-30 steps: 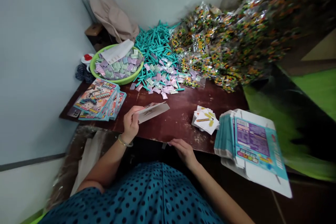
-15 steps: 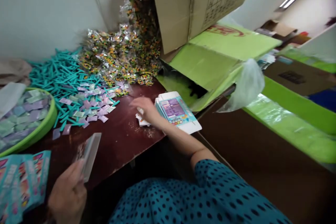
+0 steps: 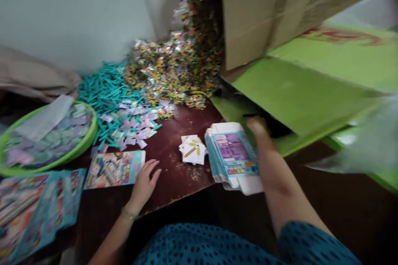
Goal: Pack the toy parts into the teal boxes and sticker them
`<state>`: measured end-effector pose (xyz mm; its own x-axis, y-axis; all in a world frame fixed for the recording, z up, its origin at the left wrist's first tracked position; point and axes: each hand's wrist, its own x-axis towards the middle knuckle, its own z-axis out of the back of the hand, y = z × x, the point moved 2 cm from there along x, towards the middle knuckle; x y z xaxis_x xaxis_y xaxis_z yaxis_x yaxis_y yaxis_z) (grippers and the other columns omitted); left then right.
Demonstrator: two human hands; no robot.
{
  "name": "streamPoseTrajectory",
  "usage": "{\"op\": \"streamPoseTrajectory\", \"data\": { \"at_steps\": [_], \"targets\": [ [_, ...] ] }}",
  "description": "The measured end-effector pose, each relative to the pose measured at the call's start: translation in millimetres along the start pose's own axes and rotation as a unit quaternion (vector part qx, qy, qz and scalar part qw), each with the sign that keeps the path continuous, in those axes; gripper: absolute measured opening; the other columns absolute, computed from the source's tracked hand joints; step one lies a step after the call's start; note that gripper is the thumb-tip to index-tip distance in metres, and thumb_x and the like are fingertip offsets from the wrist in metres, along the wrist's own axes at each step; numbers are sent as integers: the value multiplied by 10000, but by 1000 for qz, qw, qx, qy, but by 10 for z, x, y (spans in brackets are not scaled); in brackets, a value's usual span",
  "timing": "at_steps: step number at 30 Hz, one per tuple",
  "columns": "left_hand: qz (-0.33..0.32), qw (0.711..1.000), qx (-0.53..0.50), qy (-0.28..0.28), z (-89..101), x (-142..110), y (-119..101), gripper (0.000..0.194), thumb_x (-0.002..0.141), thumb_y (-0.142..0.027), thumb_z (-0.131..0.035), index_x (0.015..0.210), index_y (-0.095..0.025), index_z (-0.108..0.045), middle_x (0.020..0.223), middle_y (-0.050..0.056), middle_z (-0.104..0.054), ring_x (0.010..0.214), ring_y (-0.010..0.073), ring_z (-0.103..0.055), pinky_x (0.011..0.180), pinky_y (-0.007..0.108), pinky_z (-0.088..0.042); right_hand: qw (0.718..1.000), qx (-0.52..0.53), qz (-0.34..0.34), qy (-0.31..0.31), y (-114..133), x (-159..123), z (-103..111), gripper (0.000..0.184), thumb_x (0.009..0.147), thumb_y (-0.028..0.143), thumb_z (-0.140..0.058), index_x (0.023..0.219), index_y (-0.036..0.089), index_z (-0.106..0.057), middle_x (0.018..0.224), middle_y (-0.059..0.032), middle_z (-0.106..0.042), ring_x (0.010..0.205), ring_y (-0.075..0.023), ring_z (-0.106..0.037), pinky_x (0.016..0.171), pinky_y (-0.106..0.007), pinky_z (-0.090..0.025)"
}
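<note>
My left hand (image 3: 145, 185) rests over the table, thumb and fingers apart, beside the right end of a printed teal-and-orange box (image 3: 110, 169) lying flat. My right hand (image 3: 257, 125) reaches to the opening of a green carton (image 3: 298, 95). Its fingers are blurred and partly hidden, and a small dark strip shows at their tips; whether they hold it I cannot tell. Under the right forearm lies a stack of flattened teal-and-purple boxes (image 3: 233, 153). Between the hands sits a small pile of white printed cards (image 3: 194, 151).
Teal sticks (image 3: 105, 85) and small purple and green packets (image 3: 137, 122) are heaped at the back left. Behind are bagged colourful pieces (image 3: 174, 72). A green basin (image 3: 93, 128) of packets and several printed boxes (image 3: 27, 211) stand left. A brown carton (image 3: 248, 16) overhangs the green one.
The left hand has put the box down flat on the table and let go. My right hand has moved from the white cards to the green carton's opening. The view has shifted left.
</note>
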<state>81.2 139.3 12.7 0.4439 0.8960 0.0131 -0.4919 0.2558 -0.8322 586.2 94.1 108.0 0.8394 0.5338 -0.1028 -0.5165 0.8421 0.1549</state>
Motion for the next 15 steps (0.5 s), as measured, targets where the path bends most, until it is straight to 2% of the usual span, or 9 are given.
{"op": "streamPoseTrajectory", "data": {
  "at_steps": [3, 4, 6, 7, 9, 10, 12, 13, 15],
  "targets": [
    [95, 962, -251, 60, -134, 38, -94, 419, 883, -499, -708, 1209, -235, -721, 1321, 129, -667, 1181, 297, -652, 1093, 509, -490, 983, 60, 170, 45, 499, -586, -324, 454, 991, 237, -418, 1361, 86, -632, 1098, -197, -740, 1031, -277, -712, 870, -348, -547],
    [126, 922, -358, 76, -169, 53, -114, 488, 863, -504, -738, 1276, -247, -693, 1357, 137, -649, 1179, 302, -656, 1065, 508, -513, 954, 117, 270, 63, 693, -926, -470, 498, 984, 235, -407, 1438, 131, -582, 1110, -158, -745, 1004, -255, -716, 865, -338, -554],
    [176, 817, -546, 63, -185, 97, -120, 588, 859, -468, -762, 1396, -283, -609, 1401, 137, -628, 1148, 288, -676, 999, 484, -562, 843, 197, 479, 145, 1097, -1672, -779, 535, 982, 310, -460, 1507, 229, -527, 1180, -127, -729, 981, -249, -718, 864, -365, -572],
    [199, 770, -606, 30, -158, 123, -95, 573, 867, -406, -765, 1403, -291, -595, 1380, 123, -643, 1093, 258, -697, 955, 444, -587, 790, 201, 552, 177, 1310, -1977, -919, 555, 958, 354, -539, 1504, 249, -534, 1226, -134, -710, 985, -257, -717, 872, -377, -573],
    [241, 721, -647, -64, -27, 167, 16, 460, 859, -229, -755, 1304, -262, -643, 1242, 77, -710, 943, 180, -725, 829, 314, -608, 740, 191, 610, 208, 1790, -2253, -1128, 561, 948, 411, -613, 1478, 236, -559, 1258, -132, -698, 1025, -254, -712, 908, -365, -560],
    [253, 716, -642, -109, 72, 179, 90, 413, 837, -145, -747, 1231, -237, -666, 1163, 55, -732, 888, 152, -728, 756, 249, -595, 740, 171, 615, 211, 2049, -2211, -1192, 498, 971, 400, -594, 1442, 237, -591, 1269, -117, -700, 1072, -243, -701, 945, -349, -541],
    [256, 722, -623, -160, 304, 169, 238, 352, 797, -65, -746, 1116, -196, -678, 1055, 37, -749, 826, 136, -733, 616, 176, -539, 801, 98, 569, 159, 2534, -1832, -1239, 384, 1017, 290, -511, 1376, 239, -638, 1328, -103, -682, 1185, -232, -650, 1031, -341, -481],
    [252, 727, -615, -171, 424, 143, 307, 316, 791, -68, -759, 1074, -182, -675, 1004, 37, -752, 784, 134, -730, 561, 166, -507, 837, 56, 530, 127, 2733, -1572, -1233, 414, 998, 212, -511, 1395, 249, -622, 1408, -105, -638, 1267, -241, -603, 1079, -360, -441],
    [247, 732, -606, -190, 644, 47, 425, 251, 791, -105, -790, 1002, -165, -668, 884, 26, -745, 669, 113, -691, 507, 170, -468, 873, 23, 478, 93, 3025, -1093, -1190, 534, 932, 99, -528, 1451, 215, -570, 1489, -150, -571, 1353, -284, -532, 1112, -407, -396]
  ]
}}
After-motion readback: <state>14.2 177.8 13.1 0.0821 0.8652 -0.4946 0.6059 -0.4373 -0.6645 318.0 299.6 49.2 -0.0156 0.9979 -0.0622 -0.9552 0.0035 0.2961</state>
